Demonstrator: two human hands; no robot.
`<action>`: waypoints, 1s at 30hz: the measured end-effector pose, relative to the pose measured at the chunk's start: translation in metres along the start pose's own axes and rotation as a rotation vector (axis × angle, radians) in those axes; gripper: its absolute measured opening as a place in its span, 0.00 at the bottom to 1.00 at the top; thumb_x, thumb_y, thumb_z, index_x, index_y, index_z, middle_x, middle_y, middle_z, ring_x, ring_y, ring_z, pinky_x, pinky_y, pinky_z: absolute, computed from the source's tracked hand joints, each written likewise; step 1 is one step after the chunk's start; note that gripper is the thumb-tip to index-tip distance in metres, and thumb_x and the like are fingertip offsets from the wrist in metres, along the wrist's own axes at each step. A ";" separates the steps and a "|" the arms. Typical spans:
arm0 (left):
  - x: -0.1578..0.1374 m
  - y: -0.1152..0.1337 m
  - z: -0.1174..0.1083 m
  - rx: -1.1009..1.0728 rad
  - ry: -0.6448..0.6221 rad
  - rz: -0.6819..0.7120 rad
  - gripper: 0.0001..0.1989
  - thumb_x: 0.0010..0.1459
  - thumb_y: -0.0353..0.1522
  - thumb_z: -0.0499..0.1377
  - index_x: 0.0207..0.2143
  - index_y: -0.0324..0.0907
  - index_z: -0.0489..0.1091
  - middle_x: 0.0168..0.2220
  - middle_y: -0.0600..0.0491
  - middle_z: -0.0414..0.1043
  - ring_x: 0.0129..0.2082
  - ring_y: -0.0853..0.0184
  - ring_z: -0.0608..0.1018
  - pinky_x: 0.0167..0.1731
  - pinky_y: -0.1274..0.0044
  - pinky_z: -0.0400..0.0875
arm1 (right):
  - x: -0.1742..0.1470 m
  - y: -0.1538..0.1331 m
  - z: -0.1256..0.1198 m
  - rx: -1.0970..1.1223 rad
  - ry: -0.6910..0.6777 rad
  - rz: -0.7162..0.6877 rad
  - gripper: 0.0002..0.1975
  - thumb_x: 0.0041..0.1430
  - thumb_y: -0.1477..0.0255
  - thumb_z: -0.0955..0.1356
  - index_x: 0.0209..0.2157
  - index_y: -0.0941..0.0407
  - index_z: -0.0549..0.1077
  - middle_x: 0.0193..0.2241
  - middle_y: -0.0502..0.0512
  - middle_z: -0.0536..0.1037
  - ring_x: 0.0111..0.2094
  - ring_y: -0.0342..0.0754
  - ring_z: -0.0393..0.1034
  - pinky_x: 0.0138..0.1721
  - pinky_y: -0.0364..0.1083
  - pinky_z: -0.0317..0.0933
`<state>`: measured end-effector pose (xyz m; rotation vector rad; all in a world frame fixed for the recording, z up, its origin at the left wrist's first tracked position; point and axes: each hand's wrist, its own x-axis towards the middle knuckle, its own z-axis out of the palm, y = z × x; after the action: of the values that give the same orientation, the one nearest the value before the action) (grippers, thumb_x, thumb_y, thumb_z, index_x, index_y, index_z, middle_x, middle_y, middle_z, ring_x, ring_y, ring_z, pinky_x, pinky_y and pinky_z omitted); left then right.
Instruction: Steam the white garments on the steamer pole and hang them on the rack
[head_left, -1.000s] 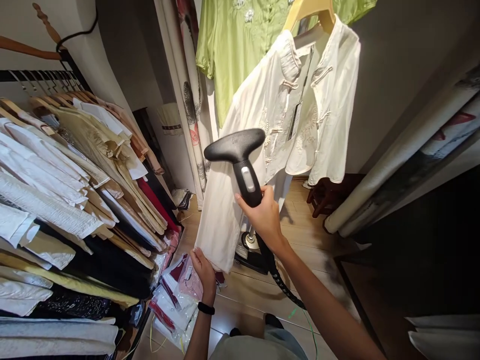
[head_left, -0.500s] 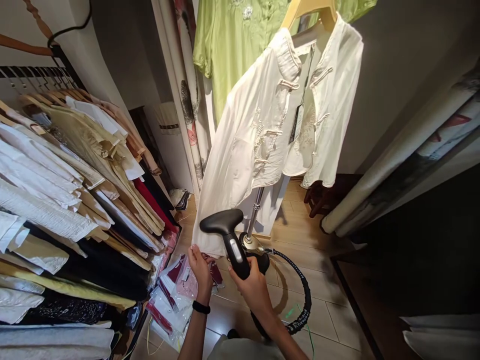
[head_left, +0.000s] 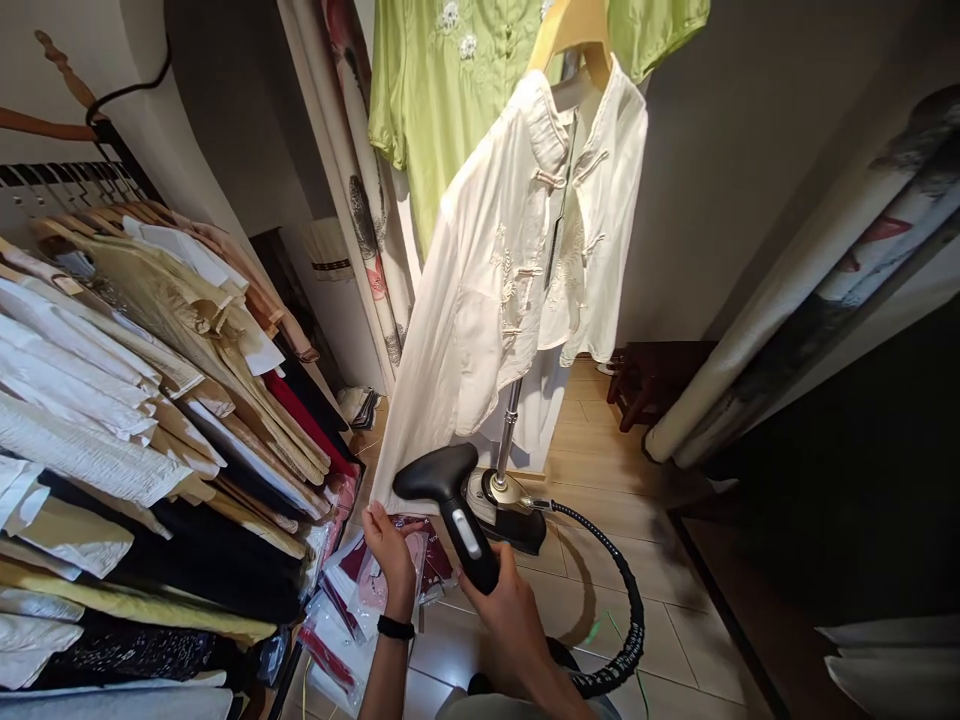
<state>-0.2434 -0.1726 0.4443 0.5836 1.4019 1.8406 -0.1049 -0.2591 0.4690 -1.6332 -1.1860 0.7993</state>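
Compared with one second ago, we hold the steamer [head_left: 451,508] lower, beside the cuff [head_left: 388,497] rather than over the middle of the sleeve [head_left: 412,400]. Our left fingers [head_left: 375,514] pinch this cuff; the white jacket [head_left: 480,300] hangs above and beyond them. Our right fingers [head_left: 507,565] wrap closed around the steamer's smooth, black handle [head_left: 474,560], below its T-shaped head [head_left: 435,472]. The ribbed hose [head_left: 634,600] curves right of these fingers. The jacket cloth is thin and lightly creased.

Light from outside the frame brightens a white jacket [head_left: 480,300] and glares off the floor [head_left: 442,655], while much of the right lies in deep shadow (wide-angle distortion stretches the edges).
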 end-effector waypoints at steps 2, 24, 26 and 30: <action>-0.001 -0.001 -0.001 0.005 -0.010 0.005 0.24 0.53 0.53 0.57 0.30 0.43 0.57 0.26 0.61 0.51 0.22 0.75 0.65 0.19 0.78 0.73 | 0.013 -0.011 -0.001 -0.016 0.017 -0.040 0.15 0.46 0.55 0.68 0.31 0.46 0.60 0.25 0.50 0.74 0.31 0.64 0.74 0.30 0.56 0.65; 0.017 0.003 -0.008 0.062 0.059 0.067 0.24 0.54 0.55 0.55 0.32 0.42 0.61 0.28 0.57 0.64 0.22 0.73 0.68 0.23 0.78 0.66 | 0.147 -0.155 -0.059 -0.058 0.265 -0.438 0.26 0.47 0.49 0.68 0.37 0.53 0.59 0.30 0.54 0.73 0.33 0.53 0.70 0.32 0.46 0.59; 0.021 0.004 -0.010 0.024 0.106 0.049 0.25 0.53 0.54 0.56 0.36 0.41 0.65 0.32 0.52 0.68 0.25 0.70 0.70 0.24 0.77 0.67 | 0.149 -0.136 -0.045 -0.072 0.209 -0.400 0.25 0.48 0.50 0.68 0.36 0.53 0.59 0.30 0.54 0.73 0.33 0.53 0.70 0.31 0.46 0.58; 0.025 0.006 -0.018 -0.040 0.169 0.049 0.26 0.53 0.53 0.57 0.41 0.40 0.68 0.36 0.49 0.71 0.31 0.67 0.74 0.29 0.76 0.70 | 0.152 -0.088 -0.018 -0.108 0.126 -0.325 0.23 0.49 0.51 0.67 0.35 0.53 0.58 0.29 0.53 0.73 0.31 0.54 0.70 0.30 0.45 0.58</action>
<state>-0.2736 -0.1643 0.4426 0.4544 1.4681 1.9905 -0.0699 -0.1126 0.5607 -1.5000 -1.3770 0.4279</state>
